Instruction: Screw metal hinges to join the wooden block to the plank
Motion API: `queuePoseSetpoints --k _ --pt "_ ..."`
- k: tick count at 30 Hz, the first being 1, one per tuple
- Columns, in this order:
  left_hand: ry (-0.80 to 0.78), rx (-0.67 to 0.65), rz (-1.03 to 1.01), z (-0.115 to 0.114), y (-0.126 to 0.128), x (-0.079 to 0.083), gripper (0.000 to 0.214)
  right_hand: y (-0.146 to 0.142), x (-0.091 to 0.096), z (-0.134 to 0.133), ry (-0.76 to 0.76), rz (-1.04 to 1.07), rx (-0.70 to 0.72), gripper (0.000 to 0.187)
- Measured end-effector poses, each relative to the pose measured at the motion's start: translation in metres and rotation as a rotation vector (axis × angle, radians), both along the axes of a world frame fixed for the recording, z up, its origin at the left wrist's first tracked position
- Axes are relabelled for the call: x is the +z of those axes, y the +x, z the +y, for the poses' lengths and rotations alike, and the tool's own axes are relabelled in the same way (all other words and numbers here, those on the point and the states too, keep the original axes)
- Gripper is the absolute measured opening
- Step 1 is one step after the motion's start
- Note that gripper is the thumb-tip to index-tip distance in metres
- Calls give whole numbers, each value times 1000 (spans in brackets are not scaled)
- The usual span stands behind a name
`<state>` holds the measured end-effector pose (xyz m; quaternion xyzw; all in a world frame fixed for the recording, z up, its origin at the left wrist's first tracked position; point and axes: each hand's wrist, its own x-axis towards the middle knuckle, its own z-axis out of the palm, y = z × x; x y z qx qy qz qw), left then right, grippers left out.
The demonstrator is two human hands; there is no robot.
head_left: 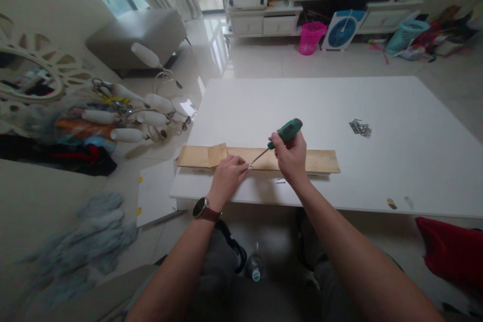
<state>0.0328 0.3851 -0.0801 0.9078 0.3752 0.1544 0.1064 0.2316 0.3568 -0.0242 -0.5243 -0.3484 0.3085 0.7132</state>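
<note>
My right hand (292, 156) grips a screwdriver (287, 132) with a green and black handle, its shaft slanting down to the left. The tip meets a small shiny metal piece (250, 166) at the near edge of a long light-brown board (320, 161). There, my left hand (228, 175) has its fingers pinched together against the metal piece; its exact kind is too small to make out. A shorter brown piece (217, 155) lies across the board, left of my left hand. Close to my right wrist, a few screws (281, 181) lie on the white tabletop (362, 181).
Several metal brackets (361, 128) lie at the right of the tabletop, with small scraps (391, 204) near its front edge. A white panel (156, 191) leans low at the left. A plastic bottle (255, 265) stands on the floor between my legs. Red cloth (449, 251) hangs at the right.
</note>
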Motion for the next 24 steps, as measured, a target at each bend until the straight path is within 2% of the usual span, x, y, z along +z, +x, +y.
queuePoseSetpoints --k 11,20,24 --pt "-27 28 -3 -1 4 4 13 -11 2 -10 3 -192 79 19" --pt "-54 27 7 0 5 6 12 -14 1 -9 -4 -160 162 22" --pt "-80 42 -34 1 5 4 12 -16 1 -10 3 -229 215 23"
